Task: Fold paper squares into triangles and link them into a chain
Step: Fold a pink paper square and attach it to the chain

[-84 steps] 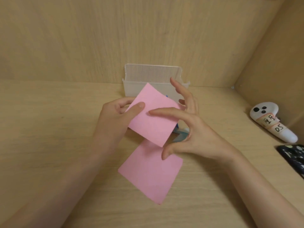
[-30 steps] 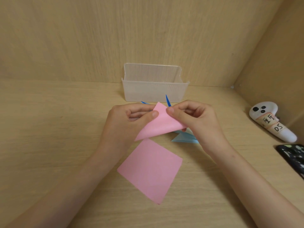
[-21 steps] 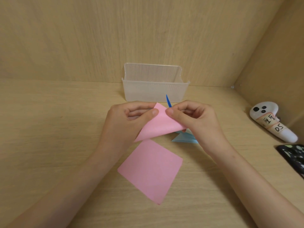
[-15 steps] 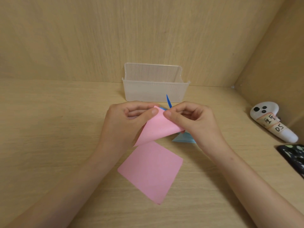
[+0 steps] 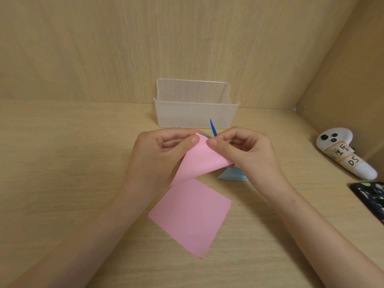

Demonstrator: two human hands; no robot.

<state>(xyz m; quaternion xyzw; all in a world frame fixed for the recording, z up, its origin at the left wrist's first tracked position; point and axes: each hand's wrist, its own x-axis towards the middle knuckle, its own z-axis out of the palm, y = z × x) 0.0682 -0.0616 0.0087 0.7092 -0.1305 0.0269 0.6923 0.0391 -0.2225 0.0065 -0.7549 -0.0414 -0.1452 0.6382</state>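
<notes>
I hold a pink paper square (image 5: 199, 161) above the table, bent over on itself so two corners meet at the top. My left hand (image 5: 158, 156) pinches that top corner from the left, and my right hand (image 5: 247, 152) pinches it from the right. A second pink square (image 5: 191, 215) lies flat on the table just below my hands. Folded blue paper pieces (image 5: 232, 174) lie behind and under my right hand, mostly hidden, with one dark blue point (image 5: 213, 127) sticking up.
A clear ribbed plastic box (image 5: 195, 113) stands against the back wall behind my hands. At the right lie a white controller (image 5: 345, 152) with a handwritten label and a black patterned object (image 5: 372, 196). Wooden walls close off the back and right.
The pink square was held flat and open at first; both hands have since bent it over and pinched its corners together. In the last second the hands have barely moved.
</notes>
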